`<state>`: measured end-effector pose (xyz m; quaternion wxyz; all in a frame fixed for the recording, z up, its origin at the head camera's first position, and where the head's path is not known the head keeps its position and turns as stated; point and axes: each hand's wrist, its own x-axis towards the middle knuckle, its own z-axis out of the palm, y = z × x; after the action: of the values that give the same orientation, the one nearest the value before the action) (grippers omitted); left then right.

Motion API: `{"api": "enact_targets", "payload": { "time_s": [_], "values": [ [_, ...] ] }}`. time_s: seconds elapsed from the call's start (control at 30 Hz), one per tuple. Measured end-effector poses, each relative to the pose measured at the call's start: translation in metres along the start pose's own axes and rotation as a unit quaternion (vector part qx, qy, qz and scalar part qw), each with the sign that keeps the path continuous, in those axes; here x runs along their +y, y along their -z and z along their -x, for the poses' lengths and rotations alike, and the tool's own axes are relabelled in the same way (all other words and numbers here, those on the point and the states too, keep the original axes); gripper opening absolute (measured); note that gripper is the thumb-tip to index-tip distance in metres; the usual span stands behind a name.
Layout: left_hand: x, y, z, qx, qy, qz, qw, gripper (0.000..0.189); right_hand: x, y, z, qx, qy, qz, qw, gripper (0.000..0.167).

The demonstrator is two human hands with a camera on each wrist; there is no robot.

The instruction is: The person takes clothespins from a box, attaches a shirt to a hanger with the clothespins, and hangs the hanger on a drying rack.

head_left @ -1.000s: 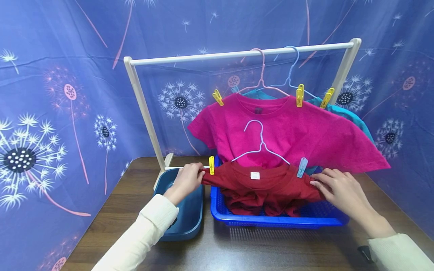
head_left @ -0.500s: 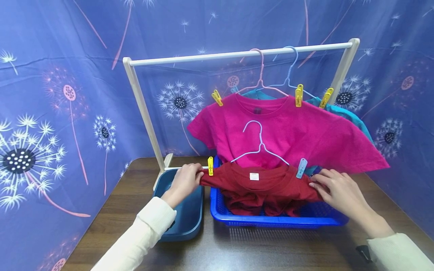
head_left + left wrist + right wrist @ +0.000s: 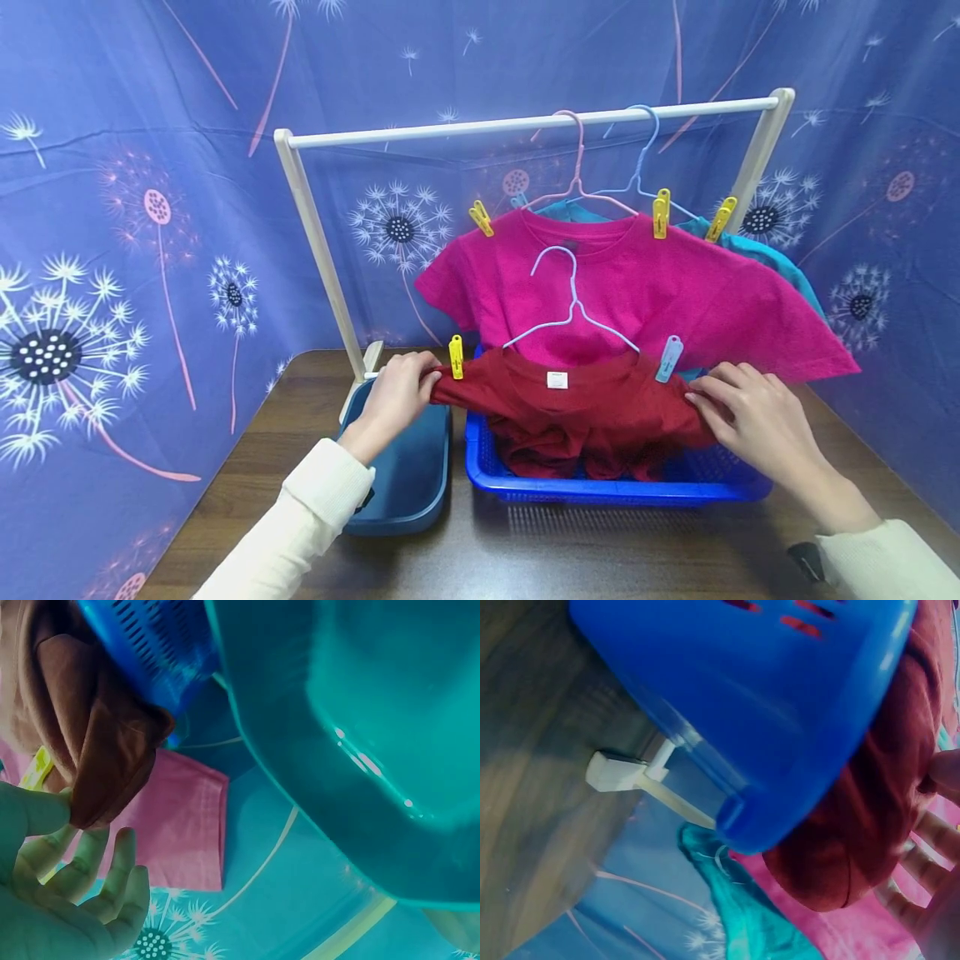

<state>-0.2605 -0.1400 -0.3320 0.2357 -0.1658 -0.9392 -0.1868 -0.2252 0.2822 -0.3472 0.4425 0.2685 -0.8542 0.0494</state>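
Observation:
A dark red T-shirt (image 3: 570,400) hangs on a pale blue wire hanger (image 3: 573,310), its lower part bunched in the blue basket (image 3: 615,490). My left hand (image 3: 397,398) pinches one sleeve end between thumb and fingers, as the left wrist view also shows. The other sleeve is pinched by my right hand (image 3: 757,421). A yellow clothespin (image 3: 456,358) clips the left shoulder and a light blue clothespin (image 3: 670,360) the right one. Behind it, a magenta T-shirt (image 3: 675,292) hangs from a pink hanger (image 3: 578,158).
A wooden rack with a white rail (image 3: 450,127) stands at the back. A teal shirt (image 3: 780,258) on a blue hanger (image 3: 641,158) hangs behind the magenta one. A dark teal bin (image 3: 420,500) sits left of the basket on the wooden table (image 3: 525,550).
My left hand has moved slightly left and up, drawing the sleeve outward. The red T-shirt's hanger and collar have risen a little. My right hand has hardly moved.

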Motion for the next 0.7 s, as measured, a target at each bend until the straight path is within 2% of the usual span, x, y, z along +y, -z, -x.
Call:
{"api": "enact_targets", "payload": {
  "time_s": [0.2,0.37,0.57,0.7],
  "values": [
    [0.000,0.012,-0.007,0.033,-0.017,0.012,0.9992,0.004,-0.004,0.010,-0.013,0.025,0.006,0.011,0.9996,0.054],
    [0.001,0.023,-0.015,0.060,-0.027,0.008,0.9978,0.005,-0.005,0.018,-0.026,0.037,0.012,0.015,0.9991,0.047],
    [0.003,0.038,-0.025,0.048,-0.006,0.030,0.9984,0.009,-0.003,0.027,-0.045,0.055,0.019,0.020,0.9981,0.052],
    [0.003,0.048,-0.032,0.055,-0.003,0.046,0.9974,0.010,-0.002,0.032,-0.060,0.081,0.026,0.018,0.9962,0.052]
  ]
}}
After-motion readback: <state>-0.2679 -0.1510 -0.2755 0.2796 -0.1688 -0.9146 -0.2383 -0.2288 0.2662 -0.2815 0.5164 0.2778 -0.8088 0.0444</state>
